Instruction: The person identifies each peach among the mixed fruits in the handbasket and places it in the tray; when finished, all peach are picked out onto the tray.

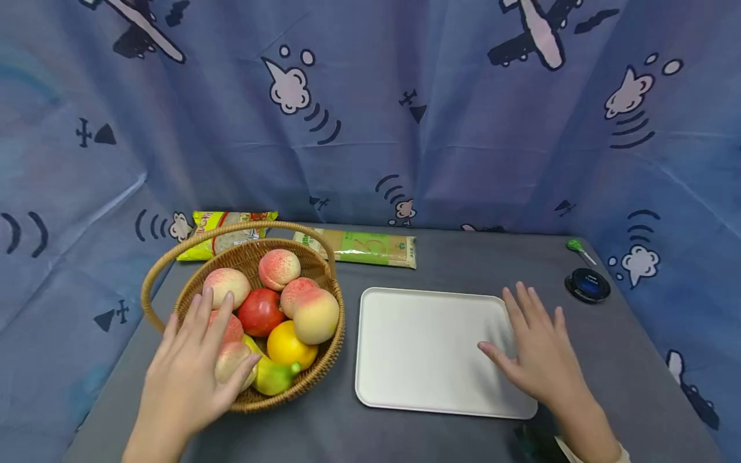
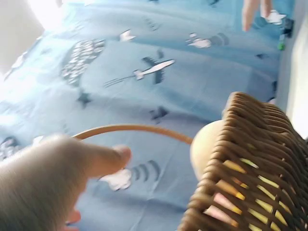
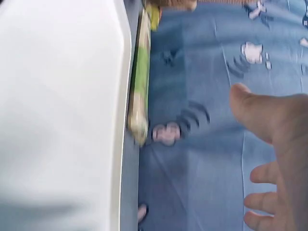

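My left hand point(image 1: 188, 373), fingers straight and thumb spread, hovers over the near left side of a wicker basket point(image 1: 336, 347) and holds nothing. Inside the basket are several peaches point(image 1: 315, 316), a red round fruit point(image 1: 262, 312), an orange-yellow fruit point(image 1: 291, 344) and a yellow-green banana point(image 1: 274, 376), partly hidden by the hand. Above the right edge of a white rectangular tray point(image 1: 428, 354) is my right hand point(image 1: 541, 354), its fingers extended and nothing in its grasp. The left wrist view shows the basket's woven side point(image 2: 250, 168) beside the left thumb point(image 2: 108, 161).
Behind the basket lies a yellow bag point(image 1: 237, 238) of food, and a long green-and-tan packet point(image 1: 370, 249) lies right of it. A black round case point(image 1: 587, 285) and a small green-headed tool point(image 1: 581, 251) are at the far right. A patterned curtain point(image 1: 359, 116) hangs behind the table.
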Demonstrator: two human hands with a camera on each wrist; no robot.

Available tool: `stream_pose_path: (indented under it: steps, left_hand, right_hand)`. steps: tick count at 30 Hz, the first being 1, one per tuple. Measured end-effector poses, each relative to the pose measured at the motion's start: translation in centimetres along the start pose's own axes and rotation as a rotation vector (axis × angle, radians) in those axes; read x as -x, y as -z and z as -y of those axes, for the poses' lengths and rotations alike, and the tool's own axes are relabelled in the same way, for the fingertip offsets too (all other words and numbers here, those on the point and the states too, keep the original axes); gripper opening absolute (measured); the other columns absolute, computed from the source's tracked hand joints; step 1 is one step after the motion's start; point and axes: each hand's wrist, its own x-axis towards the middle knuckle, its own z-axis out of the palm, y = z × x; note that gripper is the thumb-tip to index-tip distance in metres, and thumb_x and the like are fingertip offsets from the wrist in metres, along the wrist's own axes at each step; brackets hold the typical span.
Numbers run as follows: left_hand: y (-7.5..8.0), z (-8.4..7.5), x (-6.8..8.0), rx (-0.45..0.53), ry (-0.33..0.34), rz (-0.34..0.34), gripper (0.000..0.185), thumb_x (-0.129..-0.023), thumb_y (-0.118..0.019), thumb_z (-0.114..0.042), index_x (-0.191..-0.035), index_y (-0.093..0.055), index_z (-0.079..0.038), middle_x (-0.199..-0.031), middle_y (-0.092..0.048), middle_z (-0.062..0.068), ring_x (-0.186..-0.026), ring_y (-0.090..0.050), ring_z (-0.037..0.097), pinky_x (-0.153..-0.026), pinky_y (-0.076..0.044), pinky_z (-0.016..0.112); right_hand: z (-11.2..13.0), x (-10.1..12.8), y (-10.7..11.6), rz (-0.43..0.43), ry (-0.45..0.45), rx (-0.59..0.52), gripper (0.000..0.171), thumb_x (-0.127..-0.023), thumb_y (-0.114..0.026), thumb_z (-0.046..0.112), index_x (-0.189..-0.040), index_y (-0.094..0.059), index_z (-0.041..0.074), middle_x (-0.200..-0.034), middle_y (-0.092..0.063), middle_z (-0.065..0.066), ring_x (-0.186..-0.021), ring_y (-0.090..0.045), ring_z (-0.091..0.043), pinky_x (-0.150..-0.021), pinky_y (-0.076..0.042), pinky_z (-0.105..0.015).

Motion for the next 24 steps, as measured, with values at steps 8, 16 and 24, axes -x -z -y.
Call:
stream_pose_path:
  steps: [8,16,24]
  left_hand:
    - [1.1,0.8,2.8,0.217,0.023,-0.45,0.074,-0.087,-0.056,-0.059,-0.127,-0.058,0.003,-0.133,-0.054,0.024,-0.133,-0.045,0.018,-0.116,-0.028,0.025]
    - [0.4,6.2,4.9,0.47,0.192,-0.359,0.066,-0.082,-0.075,-0.022,-0.139,-0.047,-0.001,-0.144,-0.047,0.014,-0.134,-0.04,0.005,-0.108,-0.03,0.009]
    - [-2.2,11.2,4.3,0.911,0.036,-0.119,0.067,-0.072,-0.065,0.023,-0.134,-0.041,0.017,-0.145,-0.046,0.006,-0.136,-0.04,0.011,-0.109,-0.033,0.013]
  right_hand:
    - [5.7,-2.7,0.5,-0.066,0.211,-0.22,0.091,-0.08,-0.072,0.045,-0.15,-0.027,0.01,-0.153,-0.032,-0.013,-0.142,-0.028,-0.03,-0.112,-0.029,-0.057]
    - [11.7,-5.8,2.6,-0.114,0.443,-0.518,0.084,-0.077,-0.075,0.03,-0.147,-0.034,0.01,-0.151,-0.037,-0.006,-0.136,-0.039,-0.024,-0.106,-0.041,-0.044]
    - [18.2,-9.7,2.9,-0.052,0.67,-0.78,0.066,-0.086,-0.068,0.033,-0.142,-0.042,0.009,-0.147,-0.043,-0.006,-0.134,-0.042,-0.021,-0.109,-0.042,-0.039]
